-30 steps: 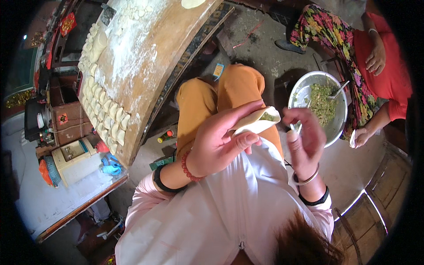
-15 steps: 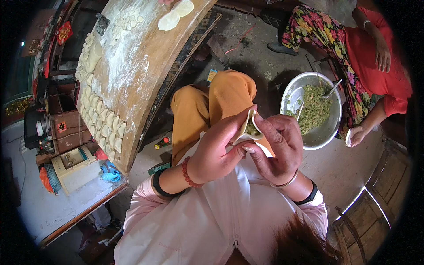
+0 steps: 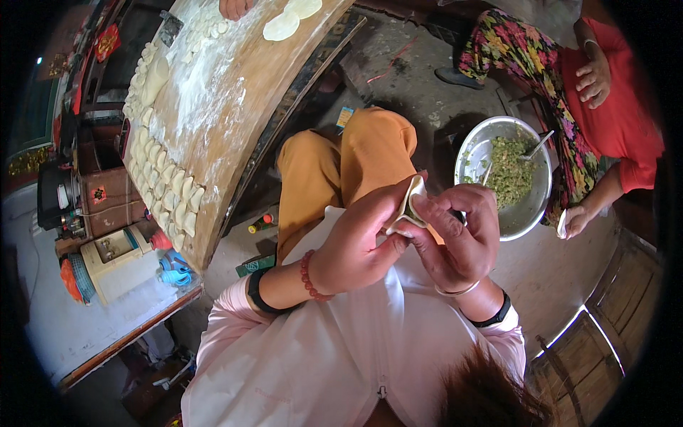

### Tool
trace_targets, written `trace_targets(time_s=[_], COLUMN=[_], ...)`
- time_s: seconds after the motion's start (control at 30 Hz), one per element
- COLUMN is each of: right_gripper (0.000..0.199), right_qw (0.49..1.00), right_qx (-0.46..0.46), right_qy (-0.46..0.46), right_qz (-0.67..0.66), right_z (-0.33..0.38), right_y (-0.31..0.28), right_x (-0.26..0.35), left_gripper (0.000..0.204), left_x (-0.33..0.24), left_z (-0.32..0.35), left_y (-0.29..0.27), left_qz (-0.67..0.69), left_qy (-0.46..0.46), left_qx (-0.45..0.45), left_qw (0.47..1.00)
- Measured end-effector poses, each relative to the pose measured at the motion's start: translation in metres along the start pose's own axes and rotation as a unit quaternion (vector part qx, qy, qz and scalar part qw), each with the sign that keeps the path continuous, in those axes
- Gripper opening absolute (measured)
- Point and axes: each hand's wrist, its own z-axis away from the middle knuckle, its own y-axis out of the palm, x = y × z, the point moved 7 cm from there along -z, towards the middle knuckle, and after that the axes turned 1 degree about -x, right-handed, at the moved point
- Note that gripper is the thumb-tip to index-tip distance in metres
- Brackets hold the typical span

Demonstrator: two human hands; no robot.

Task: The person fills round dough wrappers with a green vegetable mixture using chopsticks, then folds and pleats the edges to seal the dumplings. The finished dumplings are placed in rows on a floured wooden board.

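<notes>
My left hand [image 3: 356, 245] and my right hand [image 3: 455, 238] meet over my lap, both pinching one folded dumpling [image 3: 410, 206] of pale dough. The fingertips of both hands press its edge together. A red bead bracelet and a black band circle my left wrist; a thin bangle and a black band circle my right wrist. Below the hands are my orange trousers [image 3: 341, 160] and white apron.
A floured wooden board [image 3: 235, 92] at the left carries several rows of finished dumplings [image 3: 167, 192] and round wrappers [image 3: 281, 27]. A metal bowl [image 3: 473, 153] of green filling with a utensil sits at the right. A person in red with floral trousers [image 3: 590, 92] sits beyond it.
A second ago my left hand held the wrapper open while my right hand was apart. Both hands have since come together and folded it shut.
</notes>
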Motion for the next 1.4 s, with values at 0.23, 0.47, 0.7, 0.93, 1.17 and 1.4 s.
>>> trace_targets(time_s=[0.23,0.47,0.7,0.93,1.17,1.4], right_gripper=[0.036,0.038,0.05,0.047,0.036,0.034], right_qw=[0.995,0.995,0.997,0.976,0.992,0.996], right_qx=[-0.013,0.002,0.07,0.09,0.076,0.059], right_qy=[-0.086,-0.092,0.024,0.156,0.056,0.012], right_qz=[0.038,0.049,0.028,-0.125,-0.079,-0.07], right_z=[0.0,0.003,-0.004,0.005,0.002,-0.002], right_y=[-0.003,-0.003,-0.003,0.013,0.01,0.008], right_x=[0.012,0.013,0.007,-0.016,-0.004,0.003], left_gripper=[0.061,0.06,0.059,0.056,0.054,0.056], left_x=[0.001,-0.001,0.003,0.007,0.009,0.004], left_z=[0.005,0.006,0.011,0.012,0.013,0.013], left_y=[0.0,0.001,-0.008,-0.006,-0.008,-0.009], left_qz=[0.022,0.027,0.072,0.079,0.082,0.005], left_qy=[-0.051,-0.023,-0.072,-0.093,-0.105,-0.094], left_qx=[-0.004,0.008,-0.027,0.017,0.009,0.031], left_qw=[0.998,0.999,0.994,0.992,0.991,0.995])
